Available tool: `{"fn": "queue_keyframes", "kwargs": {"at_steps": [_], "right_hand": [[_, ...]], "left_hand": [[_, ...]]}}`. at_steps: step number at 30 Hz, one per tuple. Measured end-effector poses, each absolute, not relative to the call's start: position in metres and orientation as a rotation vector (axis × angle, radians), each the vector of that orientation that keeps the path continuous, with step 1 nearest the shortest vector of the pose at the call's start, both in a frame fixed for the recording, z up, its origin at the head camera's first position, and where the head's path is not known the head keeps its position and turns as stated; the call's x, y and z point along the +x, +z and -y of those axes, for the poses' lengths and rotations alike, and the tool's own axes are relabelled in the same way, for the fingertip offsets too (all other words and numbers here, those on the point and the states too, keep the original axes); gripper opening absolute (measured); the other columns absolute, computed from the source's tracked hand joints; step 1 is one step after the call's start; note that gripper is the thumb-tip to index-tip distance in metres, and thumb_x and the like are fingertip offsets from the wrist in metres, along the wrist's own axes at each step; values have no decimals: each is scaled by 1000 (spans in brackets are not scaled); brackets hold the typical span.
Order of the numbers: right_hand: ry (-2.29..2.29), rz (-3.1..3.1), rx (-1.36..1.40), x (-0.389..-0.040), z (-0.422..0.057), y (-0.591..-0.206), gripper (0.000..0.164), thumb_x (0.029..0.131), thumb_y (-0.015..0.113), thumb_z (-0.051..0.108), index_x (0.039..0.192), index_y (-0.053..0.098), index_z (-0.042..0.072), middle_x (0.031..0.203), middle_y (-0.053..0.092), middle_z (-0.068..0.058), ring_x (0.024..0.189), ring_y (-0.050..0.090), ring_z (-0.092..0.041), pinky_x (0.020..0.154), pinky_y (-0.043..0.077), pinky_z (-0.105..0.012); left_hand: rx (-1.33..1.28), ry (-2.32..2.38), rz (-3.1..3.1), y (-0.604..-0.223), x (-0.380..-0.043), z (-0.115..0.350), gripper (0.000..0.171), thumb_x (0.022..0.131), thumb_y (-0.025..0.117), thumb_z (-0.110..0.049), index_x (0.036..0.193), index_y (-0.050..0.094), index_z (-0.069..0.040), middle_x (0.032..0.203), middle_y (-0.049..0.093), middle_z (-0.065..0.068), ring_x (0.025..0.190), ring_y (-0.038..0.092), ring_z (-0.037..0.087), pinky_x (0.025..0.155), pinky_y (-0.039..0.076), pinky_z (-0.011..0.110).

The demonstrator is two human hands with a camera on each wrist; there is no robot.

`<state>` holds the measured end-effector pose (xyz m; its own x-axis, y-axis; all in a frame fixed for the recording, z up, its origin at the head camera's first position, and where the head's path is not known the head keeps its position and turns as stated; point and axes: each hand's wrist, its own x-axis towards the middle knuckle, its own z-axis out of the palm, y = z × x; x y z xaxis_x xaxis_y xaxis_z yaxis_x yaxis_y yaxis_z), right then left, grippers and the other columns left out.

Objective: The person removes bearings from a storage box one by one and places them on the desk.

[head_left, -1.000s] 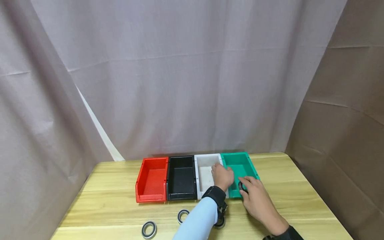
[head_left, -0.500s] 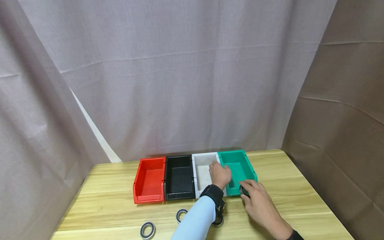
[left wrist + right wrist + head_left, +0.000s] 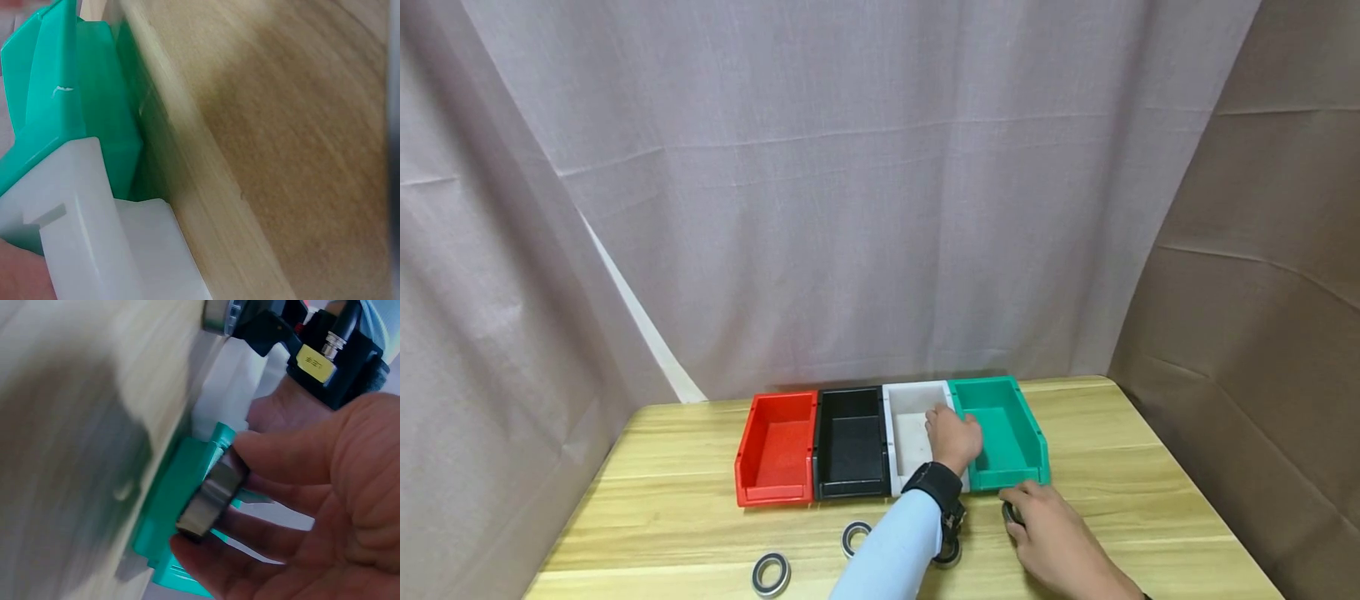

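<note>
My right hand (image 3: 1060,537) pinches a ball bearing (image 3: 214,497) between thumb and fingertips, just in front of the green bin (image 3: 1009,481). In the right wrist view the bearing is edge-on, its steel outer ring toward the camera. My left hand (image 3: 953,437) straddles the walls where the white bin (image 3: 889,442) meets the green one, fingers curled on the white side and thumb toward the green. Its fingertips are hidden; the left wrist view catches only a bit of the hand (image 3: 22,272) behind the white wall.
To the left stand a black bin (image 3: 852,487) and a red bin (image 3: 777,496), side by side with the others. Three more bearings lie on the wooden table (image 3: 647,508): one at left (image 3: 771,575), two by the left sleeve (image 3: 887,554). Grey curtains (image 3: 820,208) hang behind.
My right hand has drawn back with the bearing from the green bin's front edge to over the table before it. The left hand has kept its place.
</note>
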<state>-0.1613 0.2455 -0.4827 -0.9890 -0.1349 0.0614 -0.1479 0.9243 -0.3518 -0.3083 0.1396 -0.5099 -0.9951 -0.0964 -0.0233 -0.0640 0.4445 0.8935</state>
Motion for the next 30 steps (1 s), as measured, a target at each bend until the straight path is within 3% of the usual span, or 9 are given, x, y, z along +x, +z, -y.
{"fn": "queue_keyframes", "kwargs": {"at_steps": [7,15,30], "right_hand": [[541,3191,212,-164,-247,-493,28,89,82,7,116,76,6,110,71,-6,108,67,-29,99,56,-55],[513,3226,228,-165,-248,-499,25,88,81,4,112,76,6,105,69,-6,99,65,-27,93,57,-54],[429,3224,223,-167,-242,-500,19,88,84,8,104,75,12,100,64,-1,96,62,-21,91,57,-50]], "left_hand": [[141,-1630,2634,-509,-308,-140,50,105,59,-19,142,50,14,132,55,28,125,54,43,112,46,59],[144,-1631,2635,-511,-308,-141,54,105,60,-19,146,47,14,137,53,30,129,53,45,114,45,59],[163,-1646,2632,-511,-310,-140,56,106,59,-21,148,46,14,138,52,30,132,52,44,116,45,58]]}}
